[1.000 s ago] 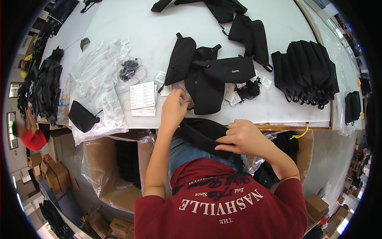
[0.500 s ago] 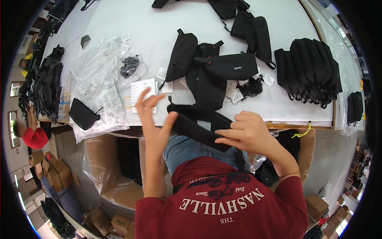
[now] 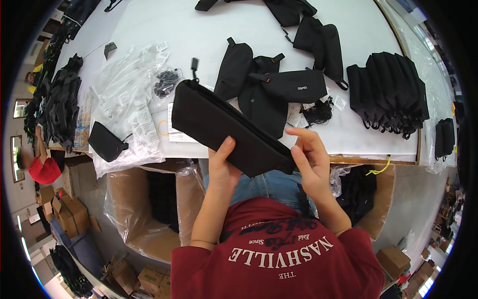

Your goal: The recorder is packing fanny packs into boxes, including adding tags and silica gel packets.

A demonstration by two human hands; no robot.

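I hold a long flat black pouch point(image 3: 224, 129) slanted in front of me, its far end with a zipper pull pointing up-left over the white table point(image 3: 189, 30). My left hand point(image 3: 222, 164) grips its lower edge from beneath, thumb on the front face. At the pouch's right end is my right hand point(image 3: 307, 154), fingers curled on that end, index finger raised.
More black pouches point(image 3: 269, 87) lie on the table, a stack of them point(image 3: 388, 92) at the right. Clear plastic bags point(image 3: 124, 99) and paper cards lie at the left. Lined cardboard boxes point(image 3: 144, 209) stand under the table edge on both sides. Another person in red point(image 3: 42, 169) is far left.
The pouch was low near my lap; I have lifted it and spread it out lengthwise. My left hand dropped from above it to its underside.
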